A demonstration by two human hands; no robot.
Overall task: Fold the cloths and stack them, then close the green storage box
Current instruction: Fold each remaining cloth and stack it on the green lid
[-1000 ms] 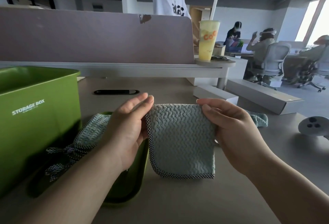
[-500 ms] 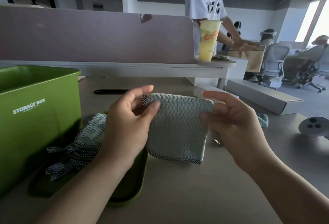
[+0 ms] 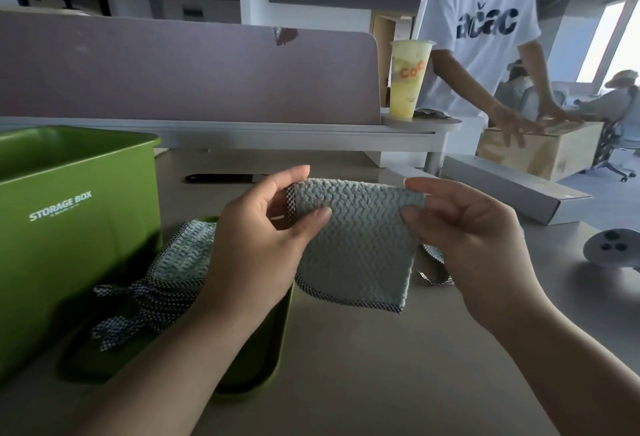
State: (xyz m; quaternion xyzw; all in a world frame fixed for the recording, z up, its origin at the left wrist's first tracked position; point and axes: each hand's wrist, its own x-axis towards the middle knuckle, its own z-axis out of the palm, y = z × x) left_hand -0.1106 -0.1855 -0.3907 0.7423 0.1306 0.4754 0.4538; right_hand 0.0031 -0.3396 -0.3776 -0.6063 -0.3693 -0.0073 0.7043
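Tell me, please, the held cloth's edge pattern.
The cloth has checked trim, dark and white; head view.

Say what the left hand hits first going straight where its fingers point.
Likely the right hand: the left hand points across the held cloth toward it; depth is unclear.

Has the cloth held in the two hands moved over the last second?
Yes. The held cloth has risen: its top edge sat below the black strip on the desk, and now it reaches level with that strip.
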